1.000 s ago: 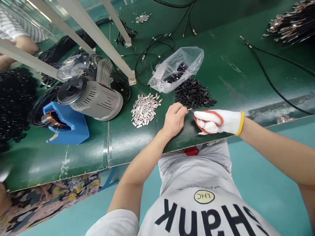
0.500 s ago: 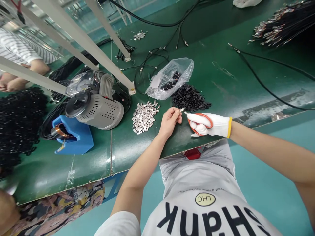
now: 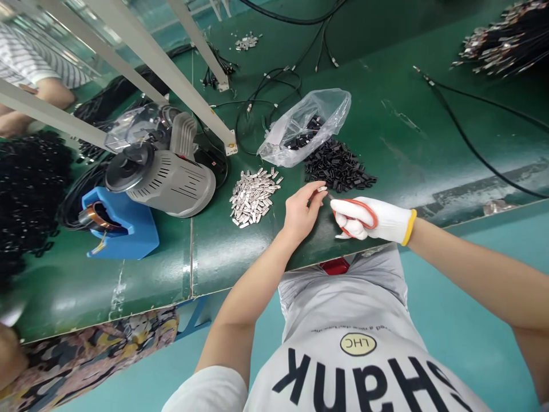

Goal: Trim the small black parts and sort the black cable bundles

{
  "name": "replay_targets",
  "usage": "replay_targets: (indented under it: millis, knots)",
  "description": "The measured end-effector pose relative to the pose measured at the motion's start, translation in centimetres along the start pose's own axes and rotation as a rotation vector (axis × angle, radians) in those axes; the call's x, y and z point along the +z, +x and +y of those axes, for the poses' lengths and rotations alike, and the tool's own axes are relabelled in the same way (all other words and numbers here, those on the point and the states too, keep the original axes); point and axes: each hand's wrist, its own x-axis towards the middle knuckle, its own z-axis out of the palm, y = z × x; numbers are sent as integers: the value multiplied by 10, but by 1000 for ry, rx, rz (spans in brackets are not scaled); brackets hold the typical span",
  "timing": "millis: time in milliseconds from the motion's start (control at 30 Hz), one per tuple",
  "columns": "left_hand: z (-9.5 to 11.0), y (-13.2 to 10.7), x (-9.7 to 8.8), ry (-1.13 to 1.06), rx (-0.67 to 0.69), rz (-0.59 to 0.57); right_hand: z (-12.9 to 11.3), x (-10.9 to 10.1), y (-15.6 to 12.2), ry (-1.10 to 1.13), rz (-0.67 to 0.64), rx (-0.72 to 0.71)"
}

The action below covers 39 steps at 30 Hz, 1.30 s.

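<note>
Bare and pinched at the fingertips, my left hand (image 3: 302,209) holds a small silver metal connector piece (image 3: 322,189). My right hand (image 3: 364,218) wears a white knitted glove with a yellow cuff and is closed around scissors (image 3: 372,209) with red looped handles. The short metal tip of the scissors points at the connector piece; whether they touch I cannot tell. Left of my left hand lies a pile of silver metal connector pieces (image 3: 254,197). Just beyond both hands is a heap of small black plastic parts (image 3: 343,166), partly under a clear plastic bag (image 3: 319,117).
A grey machine (image 3: 167,180) and a blue tape dispenser (image 3: 124,223) stand at left, near white frame posts (image 3: 171,74). Black cables (image 3: 463,131) cross the green table at right, below a cable bundle (image 3: 506,43). Another person's arm (image 3: 54,94) is at far left.
My left hand has turned, its back now more toward the camera, with the connector piece still pinched. The gloved hand with the scissors stays close by. The whole view has shifted slightly.
</note>
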Motion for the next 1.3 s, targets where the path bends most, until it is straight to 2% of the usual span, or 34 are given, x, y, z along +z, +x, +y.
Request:
replay_targets:
  millis: [300,367,467,533,867,1000,1067,1233,1300]
  knots:
    - [8,4,-6,-87,-9,110,1,12,-4,-66,59,-59]
    - [9,5,-6,-134,-86,118,1,15,-5,-74,81,-75]
    - [6,7,-5,-359,-292,38,2,17,-4,-78,70,-75]
    - [4,9,-5,-524,-375,-30,3,16,-3,-76,58,-61]
    - [1,10,-14,-910,-535,-228,3,16,-1,-112,116,-93]
    - [6,10,-17,-994,-540,-282,3,17,-1,-131,119,-104]
    - [7,11,-17,-1013,-546,-271,3,16,-1,-114,114,-103]
    - [4,13,-16,-1031,-552,-142,3,14,-3,-71,102,-112]
    - [3,13,-16,-1032,-562,-146,2,14,-3,-89,93,-130]
